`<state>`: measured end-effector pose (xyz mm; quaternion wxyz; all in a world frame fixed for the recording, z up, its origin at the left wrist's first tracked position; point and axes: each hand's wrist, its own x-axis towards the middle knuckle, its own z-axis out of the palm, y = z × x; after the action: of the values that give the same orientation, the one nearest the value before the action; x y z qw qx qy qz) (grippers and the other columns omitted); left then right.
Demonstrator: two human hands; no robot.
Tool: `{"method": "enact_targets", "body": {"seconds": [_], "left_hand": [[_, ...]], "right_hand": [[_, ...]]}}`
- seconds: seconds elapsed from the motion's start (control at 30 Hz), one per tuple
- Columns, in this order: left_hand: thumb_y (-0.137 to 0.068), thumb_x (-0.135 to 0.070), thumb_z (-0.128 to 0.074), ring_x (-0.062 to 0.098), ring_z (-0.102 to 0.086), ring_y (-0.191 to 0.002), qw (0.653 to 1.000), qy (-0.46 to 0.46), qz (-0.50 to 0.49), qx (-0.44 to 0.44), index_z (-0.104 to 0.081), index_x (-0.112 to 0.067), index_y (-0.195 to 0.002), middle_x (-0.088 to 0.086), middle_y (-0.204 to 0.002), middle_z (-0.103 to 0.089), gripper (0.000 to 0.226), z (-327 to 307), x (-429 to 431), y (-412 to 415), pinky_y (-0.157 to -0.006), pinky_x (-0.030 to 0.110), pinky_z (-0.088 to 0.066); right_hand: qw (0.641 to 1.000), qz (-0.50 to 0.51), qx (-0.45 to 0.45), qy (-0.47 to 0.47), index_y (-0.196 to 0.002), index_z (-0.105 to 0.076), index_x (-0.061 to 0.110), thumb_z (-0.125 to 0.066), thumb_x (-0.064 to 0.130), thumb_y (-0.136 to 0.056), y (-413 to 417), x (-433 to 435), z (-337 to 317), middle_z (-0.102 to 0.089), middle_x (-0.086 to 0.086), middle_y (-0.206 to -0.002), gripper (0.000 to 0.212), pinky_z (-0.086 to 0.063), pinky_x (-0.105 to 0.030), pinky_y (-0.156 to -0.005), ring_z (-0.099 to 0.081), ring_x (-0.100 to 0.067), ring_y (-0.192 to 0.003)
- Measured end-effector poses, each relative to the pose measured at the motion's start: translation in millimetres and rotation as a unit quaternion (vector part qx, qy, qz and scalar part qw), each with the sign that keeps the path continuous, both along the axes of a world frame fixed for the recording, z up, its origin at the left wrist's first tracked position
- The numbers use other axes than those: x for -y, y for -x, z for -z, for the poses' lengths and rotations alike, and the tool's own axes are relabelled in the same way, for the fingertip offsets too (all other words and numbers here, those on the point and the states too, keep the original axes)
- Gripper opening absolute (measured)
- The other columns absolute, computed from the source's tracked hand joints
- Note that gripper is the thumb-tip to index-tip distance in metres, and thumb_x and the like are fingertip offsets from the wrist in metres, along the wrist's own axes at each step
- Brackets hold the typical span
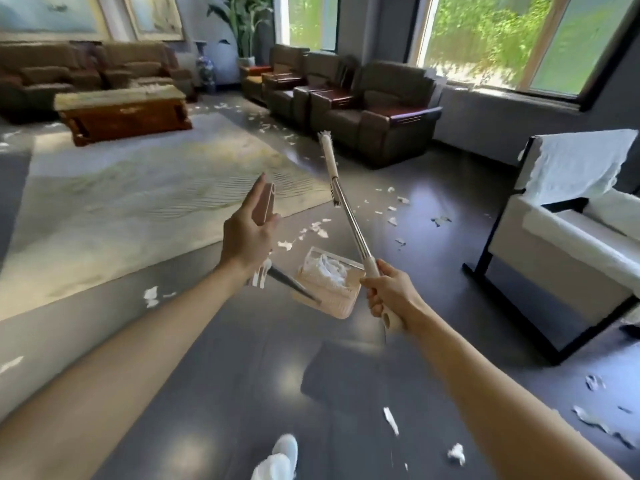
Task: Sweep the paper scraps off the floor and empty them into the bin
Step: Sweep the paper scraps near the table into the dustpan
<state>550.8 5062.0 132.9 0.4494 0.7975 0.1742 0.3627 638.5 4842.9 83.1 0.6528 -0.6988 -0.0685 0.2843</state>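
Fingers (257, 194) of my left hand (247, 237) lie almost straight along the top of the dustpan (329, 289) handle, thumb closing it against the palm: a light hold, not a fist. My right hand (389, 294) is wrapped tight round the grip of the broom (346, 216), whose pole slants up and away with its far end in the air.

Some scraps (325, 270) already sit bunched in the pan, which looks to be hanging just off the floor (242, 375). Many more lie loose ahead, near the rug (138, 188) edge, by the chair (554, 237) and close to my feet. No bin is in view.

I judge this a carry between patches. To do it well I would firm the left grip first, since a loaded pan on a long handle swings and could tip. Keep its mouth tilted up while moving. Then set its lip flat on the floor just beside the nearest scraps, bring the broom head down beyond them and draw short, low strokes toward the pan, so light paper does not flutter off.
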Motion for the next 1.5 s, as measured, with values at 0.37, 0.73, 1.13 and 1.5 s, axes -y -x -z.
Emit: {"method": "enact_targets", "body": {"seconds": [0.37, 0.73, 1.13, 1.5], "left_hand": [[-0.09, -0.017, -0.065, 0.021, -0.06, -0.114, 0.99, -0.054, 0.109, -0.074, -0.034, -0.04, -0.147, -0.007, -0.136, -0.056, 0.069, -14.9, -173.2, -386.1, -0.092, 0.028, -0.048], [-0.092, -0.016, -0.061, 0.009, -0.058, -0.096, 0.981, -0.046, 0.177, -0.065, -0.034, -0.034, -0.148, -0.004, -0.135, -0.054, 0.065, -13.3, -286.0, -779.5, -0.062, 0.001, -0.042], [-0.093, -0.011, -0.061, 0.002, -0.05, -0.115, 0.936, -0.057, 0.345, -0.029, -0.035, -0.03, -0.148, -0.019, -0.126, -0.048, 0.064, -13.1, -371.9, -1218.7, -0.081, -0.007, -0.034], [-0.089, -0.006, -0.062, 0.001, -0.053, -0.114, 0.922, -0.064, 0.382, -0.017, -0.04, -0.028, -0.146, -0.01, -0.133, -0.056, 0.065, -7.8, -347.9, -1626.8, -0.101, 0.019, -0.041]], "right_hand": [[0.993, 0.116, -0.027, 0.01, -0.117, -0.052, 0.006, -0.05, -0.001, -0.093, -328.1, -161.3, -8.9, -0.04, 0.002, -0.045, 0.024, -0.033, -0.018, -0.033, -0.035, -0.009, -0.035], [0.976, 0.211, -0.039, 0.026, -0.118, -0.049, -0.005, -0.047, -0.004, -0.093, -691.2, -266.9, -9.9, -0.04, -0.004, -0.053, 0.024, -0.033, -0.016, -0.031, -0.035, -0.007, -0.031], [0.944, 0.325, -0.061, -0.012, -0.09, -0.049, 0.012, -0.046, -0.001, -0.095, -1092.4, -355.5, 4.2, -0.039, -0.003, -0.054, 0.015, -0.03, -0.015, -0.03, -0.033, -0.005, -0.031], [0.897, 0.43, -0.094, -0.041, -0.085, -0.053, 0.019, -0.042, -0.006, -0.093, -1436.5, -325.7, 21.1, -0.037, 0.006, -0.043, 0.029, -0.027, -0.013, -0.029, -0.032, -0.003, -0.033]]}}
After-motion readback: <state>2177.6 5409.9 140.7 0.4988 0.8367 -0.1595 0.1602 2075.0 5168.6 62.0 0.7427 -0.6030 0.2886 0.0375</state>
